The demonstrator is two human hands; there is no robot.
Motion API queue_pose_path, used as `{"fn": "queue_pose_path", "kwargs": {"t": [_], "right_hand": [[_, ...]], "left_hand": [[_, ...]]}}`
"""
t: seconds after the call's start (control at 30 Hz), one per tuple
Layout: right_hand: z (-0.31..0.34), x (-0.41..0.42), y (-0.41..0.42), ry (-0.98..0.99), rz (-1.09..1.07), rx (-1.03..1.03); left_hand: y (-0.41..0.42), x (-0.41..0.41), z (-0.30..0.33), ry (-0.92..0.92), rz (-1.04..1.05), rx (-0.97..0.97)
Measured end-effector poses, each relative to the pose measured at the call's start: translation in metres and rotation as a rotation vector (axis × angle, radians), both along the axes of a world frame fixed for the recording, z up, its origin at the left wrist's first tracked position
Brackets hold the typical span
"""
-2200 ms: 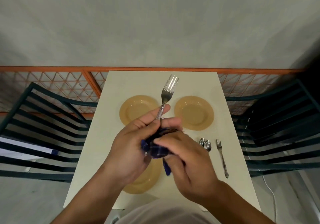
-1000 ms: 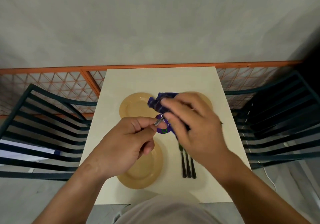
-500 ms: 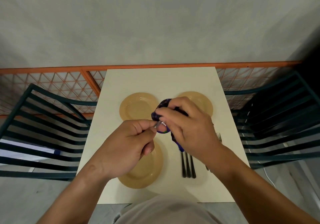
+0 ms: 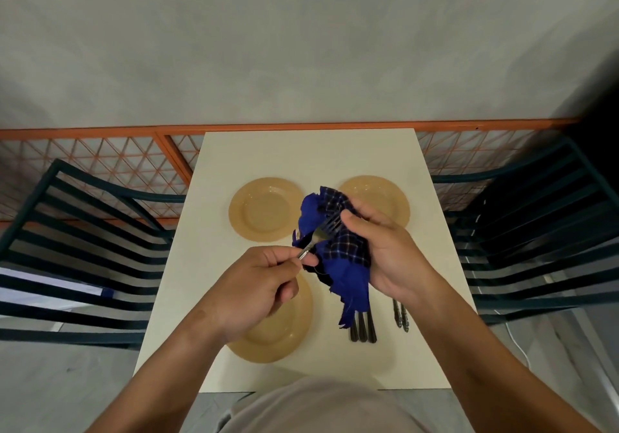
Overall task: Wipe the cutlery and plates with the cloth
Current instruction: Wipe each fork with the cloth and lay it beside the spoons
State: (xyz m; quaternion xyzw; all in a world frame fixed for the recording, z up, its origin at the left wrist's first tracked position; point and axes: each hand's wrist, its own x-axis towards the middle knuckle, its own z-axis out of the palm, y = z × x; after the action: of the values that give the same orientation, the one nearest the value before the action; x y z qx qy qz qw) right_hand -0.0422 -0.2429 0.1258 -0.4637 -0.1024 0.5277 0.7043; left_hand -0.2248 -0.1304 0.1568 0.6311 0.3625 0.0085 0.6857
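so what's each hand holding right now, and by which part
The left hand pinches the fork by its handle; the right hand grips the bunched blue cloth around the tines.

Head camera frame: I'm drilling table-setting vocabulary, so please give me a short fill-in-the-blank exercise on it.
1. The left hand pinches the handle of a ____.
2. The right hand grips a blue checked ____.
3. The number of tan plates on the table is ____.
4. The fork's tines lie against the cloth, above the ____.

Answers: fork; cloth; three; table
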Motion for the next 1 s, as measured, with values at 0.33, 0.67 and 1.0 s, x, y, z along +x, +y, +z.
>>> {"fn": "queue_pose_path", "kwargs": {"t": [0.33, 0.67, 1.0], "right_hand": [[-0.004, 0.03, -0.013, -0.132, -0.086, -0.042], [-0.009, 0.02, -0.01, -0.591, -0.22, -0.269], [-0.066, -0.028, -0.017, -1.826, 0.033, -0.06]], "left_hand": [[-0.004, -0.005, -0.007, -0.01, 0.005, -0.034], [-0.004, -0.001, -0.015, 0.011, 0.044, -0.042], [-0.012, 0.01, -0.011, -0.03, 0.056, -0.134]]}}
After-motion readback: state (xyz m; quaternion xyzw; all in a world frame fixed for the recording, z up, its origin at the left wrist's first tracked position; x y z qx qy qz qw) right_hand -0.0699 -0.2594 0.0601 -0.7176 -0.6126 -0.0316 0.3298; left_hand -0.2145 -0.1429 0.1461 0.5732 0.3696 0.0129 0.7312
